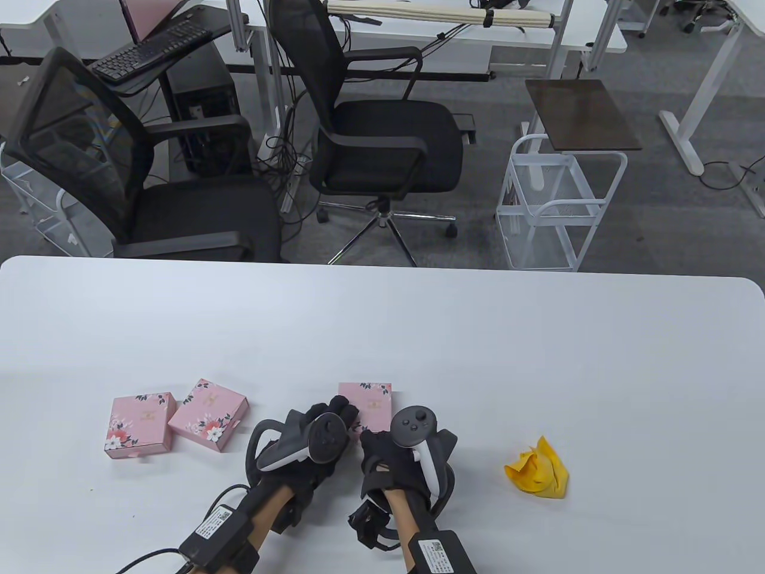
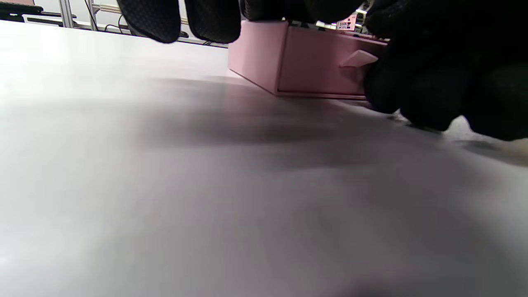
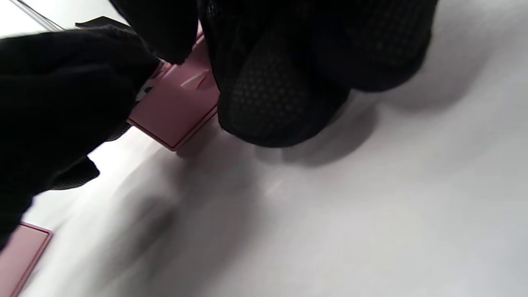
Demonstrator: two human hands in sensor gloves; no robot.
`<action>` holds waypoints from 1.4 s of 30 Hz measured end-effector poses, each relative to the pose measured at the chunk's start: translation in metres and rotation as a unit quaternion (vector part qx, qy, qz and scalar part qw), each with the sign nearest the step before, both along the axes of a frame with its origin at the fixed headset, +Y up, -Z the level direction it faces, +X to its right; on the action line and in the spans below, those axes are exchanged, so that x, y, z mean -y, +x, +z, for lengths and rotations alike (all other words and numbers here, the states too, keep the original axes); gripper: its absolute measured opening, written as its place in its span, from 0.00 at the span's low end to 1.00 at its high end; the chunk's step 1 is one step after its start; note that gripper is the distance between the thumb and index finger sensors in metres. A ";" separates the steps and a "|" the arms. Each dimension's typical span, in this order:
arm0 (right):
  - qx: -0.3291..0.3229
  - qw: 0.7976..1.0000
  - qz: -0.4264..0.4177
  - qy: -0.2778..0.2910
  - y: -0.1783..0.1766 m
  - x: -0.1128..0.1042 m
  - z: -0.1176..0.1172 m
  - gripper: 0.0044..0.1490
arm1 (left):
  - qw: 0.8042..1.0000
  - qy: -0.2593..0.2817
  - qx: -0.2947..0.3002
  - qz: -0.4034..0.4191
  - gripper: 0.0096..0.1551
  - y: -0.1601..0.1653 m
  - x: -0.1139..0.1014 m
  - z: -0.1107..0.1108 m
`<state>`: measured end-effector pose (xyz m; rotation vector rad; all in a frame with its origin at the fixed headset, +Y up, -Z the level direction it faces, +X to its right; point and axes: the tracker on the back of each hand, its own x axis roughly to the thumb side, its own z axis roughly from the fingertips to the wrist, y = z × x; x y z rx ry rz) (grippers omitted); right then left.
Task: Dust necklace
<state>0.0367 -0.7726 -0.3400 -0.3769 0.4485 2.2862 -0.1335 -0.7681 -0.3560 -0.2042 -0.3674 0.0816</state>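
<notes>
Left hand (image 1: 326,433) fingers flat on top of pink box (image 1: 372,402), right hand (image 1: 382,457) curled at its drawer tab (image 2: 358,58), grip unclear.

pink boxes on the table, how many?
3. Two sit side by side at the left: pink box and tilted pink box. The third pink box lies under both hands; none seem hidden.

We cannot see any necklace; both hands cover the pink box's (image 1: 372,402) six-o'clock end, hiding their grip.
</notes>
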 end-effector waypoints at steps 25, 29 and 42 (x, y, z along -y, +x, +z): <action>0.039 0.999 -0.016 -0.017 -0.002 0.007 0.029 0.25 | 1.000 -0.013 -0.016 0.010 0.31 -0.002 -0.001 0.000; 0.029 0.999 -0.010 -0.022 -0.001 0.006 0.040 0.24 | 1.000 -0.015 -0.017 0.009 0.31 -0.002 -0.001 0.000; 0.016 0.996 -0.059 -0.061 0.010 0.008 0.074 0.24 | 1.000 -0.015 -0.014 -0.023 0.32 0.003 -0.003 0.002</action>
